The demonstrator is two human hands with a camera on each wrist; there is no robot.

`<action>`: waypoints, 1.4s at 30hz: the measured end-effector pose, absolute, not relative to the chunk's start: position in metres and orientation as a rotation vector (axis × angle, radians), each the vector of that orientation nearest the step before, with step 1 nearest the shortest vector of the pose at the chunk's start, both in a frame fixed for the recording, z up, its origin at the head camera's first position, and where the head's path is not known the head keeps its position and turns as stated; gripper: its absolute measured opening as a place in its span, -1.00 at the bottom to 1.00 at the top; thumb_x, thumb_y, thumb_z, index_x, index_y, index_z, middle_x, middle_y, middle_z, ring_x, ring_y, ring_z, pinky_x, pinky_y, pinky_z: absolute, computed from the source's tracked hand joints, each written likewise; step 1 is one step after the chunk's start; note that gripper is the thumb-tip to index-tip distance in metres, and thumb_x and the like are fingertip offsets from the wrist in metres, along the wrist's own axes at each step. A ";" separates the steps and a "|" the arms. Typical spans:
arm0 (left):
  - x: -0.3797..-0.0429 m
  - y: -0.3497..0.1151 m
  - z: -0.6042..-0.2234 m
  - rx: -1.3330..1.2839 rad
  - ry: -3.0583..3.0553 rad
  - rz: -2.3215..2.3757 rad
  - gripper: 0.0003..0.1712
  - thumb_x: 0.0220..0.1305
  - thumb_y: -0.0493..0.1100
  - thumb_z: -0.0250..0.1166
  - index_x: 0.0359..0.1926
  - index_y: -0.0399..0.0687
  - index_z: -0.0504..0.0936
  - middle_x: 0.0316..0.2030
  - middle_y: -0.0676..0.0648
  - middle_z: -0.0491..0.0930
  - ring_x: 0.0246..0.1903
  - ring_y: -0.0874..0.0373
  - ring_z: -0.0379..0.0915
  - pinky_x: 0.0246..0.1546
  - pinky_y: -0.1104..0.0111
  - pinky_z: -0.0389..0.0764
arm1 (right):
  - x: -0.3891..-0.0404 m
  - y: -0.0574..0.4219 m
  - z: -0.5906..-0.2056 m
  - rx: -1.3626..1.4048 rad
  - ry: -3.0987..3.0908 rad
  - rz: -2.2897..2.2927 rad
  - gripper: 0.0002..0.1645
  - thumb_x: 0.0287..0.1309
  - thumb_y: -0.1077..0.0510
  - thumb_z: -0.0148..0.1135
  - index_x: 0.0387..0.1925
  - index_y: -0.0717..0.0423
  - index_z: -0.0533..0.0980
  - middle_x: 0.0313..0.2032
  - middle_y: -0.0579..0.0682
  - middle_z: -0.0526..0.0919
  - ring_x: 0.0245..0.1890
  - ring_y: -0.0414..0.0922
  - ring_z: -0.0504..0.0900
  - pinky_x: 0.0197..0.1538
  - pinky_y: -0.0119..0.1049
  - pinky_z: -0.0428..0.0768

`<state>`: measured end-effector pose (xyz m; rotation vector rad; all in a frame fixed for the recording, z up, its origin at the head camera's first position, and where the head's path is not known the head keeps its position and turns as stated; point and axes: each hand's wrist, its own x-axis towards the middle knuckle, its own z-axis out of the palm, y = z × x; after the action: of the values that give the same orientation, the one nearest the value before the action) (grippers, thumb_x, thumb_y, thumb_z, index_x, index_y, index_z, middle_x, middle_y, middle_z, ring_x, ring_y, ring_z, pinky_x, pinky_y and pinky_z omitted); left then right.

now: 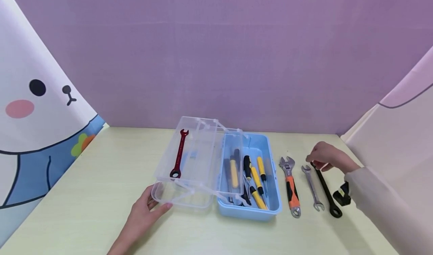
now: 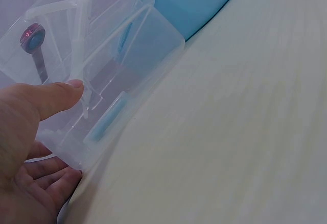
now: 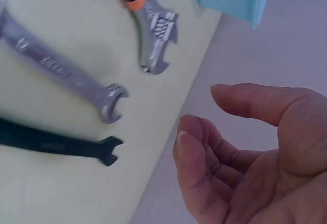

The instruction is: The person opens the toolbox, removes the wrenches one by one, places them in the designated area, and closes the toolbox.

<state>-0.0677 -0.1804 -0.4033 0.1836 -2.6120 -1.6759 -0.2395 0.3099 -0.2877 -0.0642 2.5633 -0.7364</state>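
- Left hand (image 1: pixel 143 211): fingers (image 2: pixel 51 183) clamped on the near left corner of the clear tray (image 1: pixel 199 165), thumb opposed; the grip presumably steadied the tray, which overhung the left side of the blue box (image 1: pixel 248 214).
- Right hand (image 1: pixel 326 153): empty, thumb and fingers apart; poised near the far end of the black wrench (image 1: pixel 326 191), no contact seen.
- Red wrench (image 1: pixel 179 155) lay within the clear tray; silver wrench (image 1: pixel 312 189) and adjustable wrench (image 1: pixel 291 187) lay on the desk (image 1: pixel 118 153), between box and black wrench, spaced apart, probably for separate pickup.

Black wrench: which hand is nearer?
Right: the right hand is by the black wrench, at its far end; the left hand holds the clear lid, beyond the blue box.
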 end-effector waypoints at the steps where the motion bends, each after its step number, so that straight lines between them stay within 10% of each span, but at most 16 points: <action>1: -0.068 -0.180 -0.403 0.182 -2.610 -1.677 -0.19 0.12 -0.09 0.41 0.30 -0.26 0.24 0.26 -0.46 0.30 0.18 -0.29 0.39 0.05 0.26 0.63 | -0.240 0.307 -0.286 -0.071 2.558 -0.739 -0.63 0.14 0.18 0.12 -0.74 -0.01 0.33 -0.74 -0.15 0.40 -0.68 -0.25 0.44 -0.52 -0.34 0.64; 42: -0.068 -0.180 -0.403 0.220 -2.655 -1.646 -0.15 0.12 -0.04 0.41 0.32 -0.25 0.22 0.27 -0.44 0.30 0.20 -0.26 0.37 0.09 0.23 0.60 | -0.258 0.209 -0.249 -0.200 2.562 -0.806 -0.74 0.21 0.12 0.16 -0.53 0.16 0.41 -0.58 -0.04 0.47 -0.58 -0.17 0.53 -0.43 -0.32 0.69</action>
<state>-0.0679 -0.1804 -0.4028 0.2198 -2.6551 -1.6464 -0.2575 0.2087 -0.2489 -0.2002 2.5623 -0.8056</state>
